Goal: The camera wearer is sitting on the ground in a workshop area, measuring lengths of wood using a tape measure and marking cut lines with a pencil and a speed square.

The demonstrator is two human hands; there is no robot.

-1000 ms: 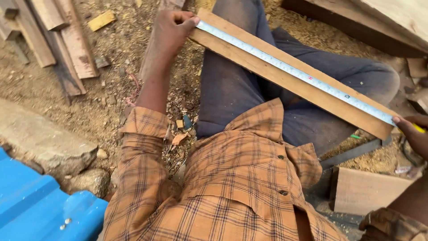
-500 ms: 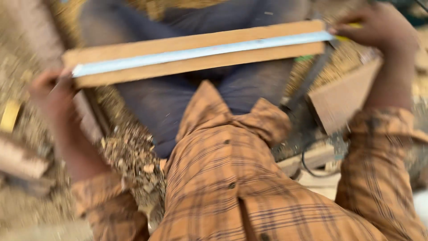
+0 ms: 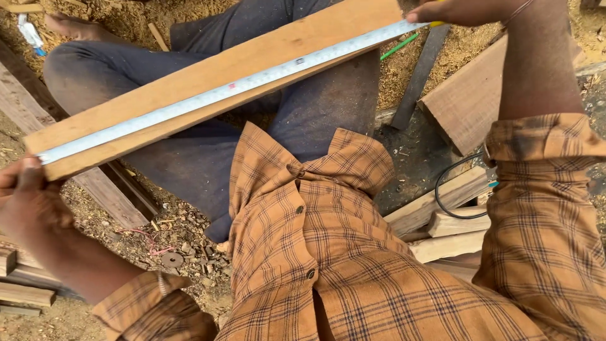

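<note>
A long pale wooden plank (image 3: 208,79) lies slanted across my lap, its left end low and its right end high. A white measuring tape (image 3: 240,88) is stretched along its near edge. My left hand (image 3: 28,202) pinches the tape's end against the plank's left end. At the top right, my right hand (image 3: 464,11) presses the tape down on the plank's other end, with something yellow just showing beside the fingers. I sit in dark trousers and an orange checked shirt.
Sawdust and wood chips cover the ground. A darker thick board (image 3: 467,101) and cut timber pieces (image 3: 442,221) lie at the right with a black cable (image 3: 451,183). A green pencil (image 3: 399,46) rests near a dark metal bar (image 3: 420,76). More planks (image 3: 25,95) lie at the left.
The view has swung and steadied. The plank now tilts up to the right, and both hands still hold the tape stretched along its edge.
</note>
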